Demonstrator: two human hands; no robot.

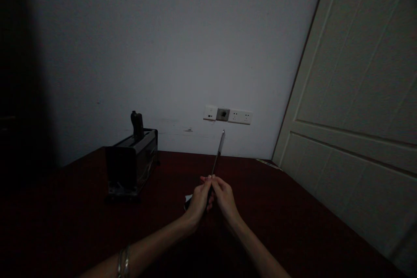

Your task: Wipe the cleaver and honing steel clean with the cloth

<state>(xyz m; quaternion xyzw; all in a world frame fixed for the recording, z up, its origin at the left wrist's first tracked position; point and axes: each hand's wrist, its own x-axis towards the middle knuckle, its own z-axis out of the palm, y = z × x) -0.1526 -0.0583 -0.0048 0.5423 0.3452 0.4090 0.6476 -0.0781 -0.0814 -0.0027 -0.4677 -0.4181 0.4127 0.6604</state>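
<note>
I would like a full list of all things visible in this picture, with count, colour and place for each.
box-shaped device: one, black, on the table's left part
dark handle: one, standing out of the device's top
thin metal rod: one, silver, pointing up and away
wooden table: one, dark red, lower picture
socket panel: one, white with grey middle, on the wall
panelled door: one, cream, right
bangles: silver, left wrist, count unclear
left hand: closed on the rod
right hand: closed on the rod
</note>
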